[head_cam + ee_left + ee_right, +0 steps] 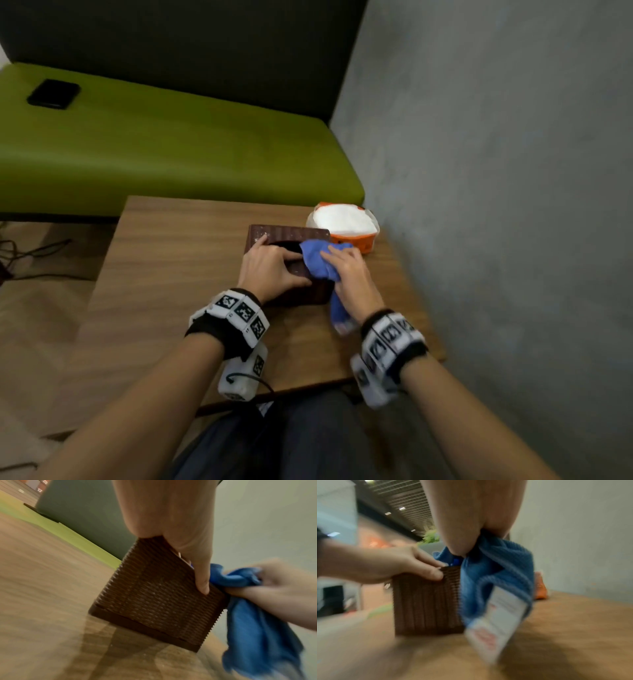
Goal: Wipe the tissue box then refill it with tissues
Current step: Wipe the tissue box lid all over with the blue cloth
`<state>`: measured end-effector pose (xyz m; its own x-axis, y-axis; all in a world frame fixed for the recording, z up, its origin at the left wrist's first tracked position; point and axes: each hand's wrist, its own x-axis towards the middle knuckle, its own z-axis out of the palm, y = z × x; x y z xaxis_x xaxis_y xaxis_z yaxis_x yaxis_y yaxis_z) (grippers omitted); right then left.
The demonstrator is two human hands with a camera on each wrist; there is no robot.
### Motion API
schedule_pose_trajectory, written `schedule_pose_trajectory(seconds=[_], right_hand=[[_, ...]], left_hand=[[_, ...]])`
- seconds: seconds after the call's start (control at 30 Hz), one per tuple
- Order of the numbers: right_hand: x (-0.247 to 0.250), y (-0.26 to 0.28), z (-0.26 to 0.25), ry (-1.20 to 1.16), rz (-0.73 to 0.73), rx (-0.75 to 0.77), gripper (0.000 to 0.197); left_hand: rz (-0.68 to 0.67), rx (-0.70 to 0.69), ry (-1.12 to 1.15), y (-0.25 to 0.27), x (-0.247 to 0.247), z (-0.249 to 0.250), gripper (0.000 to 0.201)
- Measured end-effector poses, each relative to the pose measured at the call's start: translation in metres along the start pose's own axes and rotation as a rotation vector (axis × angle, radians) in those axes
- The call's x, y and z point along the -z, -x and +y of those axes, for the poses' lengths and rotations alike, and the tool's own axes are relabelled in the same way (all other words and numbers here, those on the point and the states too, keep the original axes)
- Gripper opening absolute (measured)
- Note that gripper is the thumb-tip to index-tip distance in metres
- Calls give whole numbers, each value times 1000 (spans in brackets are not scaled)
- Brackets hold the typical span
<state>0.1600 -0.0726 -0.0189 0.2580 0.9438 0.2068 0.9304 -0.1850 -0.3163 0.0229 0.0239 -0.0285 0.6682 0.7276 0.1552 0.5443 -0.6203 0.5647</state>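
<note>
A brown ribbed tissue box [287, 234] [154, 601] [426, 601] stands on the wooden table [171, 267]. My left hand [270, 270] [171, 520] [385, 566] grips the box from above, thumb down its near side and fingers across its top beside the opening. My right hand [349, 274] [274, 588] [471, 520] grips a bunched blue cloth [318, 260] [257, 622] [496, 568] against the box's top right edge. The cloth's tail hangs down the box's right side with a white label [496, 622]. An orange pack of white tissues [342, 222] [540, 586] lies open just behind the box.
A green bench seat [154, 144] runs behind the table, with a black phone [53, 93] on it at far left. A grey wall [496, 171] rises close along the table's right side. Cables [30, 253] lie on the floor to the left.
</note>
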Motion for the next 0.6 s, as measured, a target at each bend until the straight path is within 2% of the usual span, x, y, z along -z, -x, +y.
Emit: schedule_pose_trajectory(seconds=[0.07, 0.1, 0.2, 0.23, 0.33, 0.4, 0.5, 0.53, 0.6], right_hand=[[-5, -4, -18, 4, -40, -51, 55], [-9, 5, -27, 31, -77, -18, 54], [-6, 36, -18, 4, -97, 122, 59], [0, 34, -8, 13, -87, 109, 59], [5, 4, -1, -6, -12, -66, 56], [0, 7, -20, 43, -76, -20, 58], [8, 36, -21, -13, -133, 198, 60], [17, 37, -15, -60, -129, 181, 59], [30, 24, -2, -196, 44, 30, 53]], left_hand=[[4, 3, -7, 0, 0, 0, 46], [-3, 14, -5, -1, 0, 0, 46], [-36, -9, 34, -3, 2, -3, 66], [-42, -23, 41, -2, 2, -3, 70], [-51, -40, 1, -1, 1, -1, 60], [-58, -66, 26, -3, 3, -4, 64], [-245, -159, 28, -10, 12, -15, 72], [-329, -200, -20, -15, 18, -16, 67], [-464, -242, -127, -24, 28, -10, 57]])
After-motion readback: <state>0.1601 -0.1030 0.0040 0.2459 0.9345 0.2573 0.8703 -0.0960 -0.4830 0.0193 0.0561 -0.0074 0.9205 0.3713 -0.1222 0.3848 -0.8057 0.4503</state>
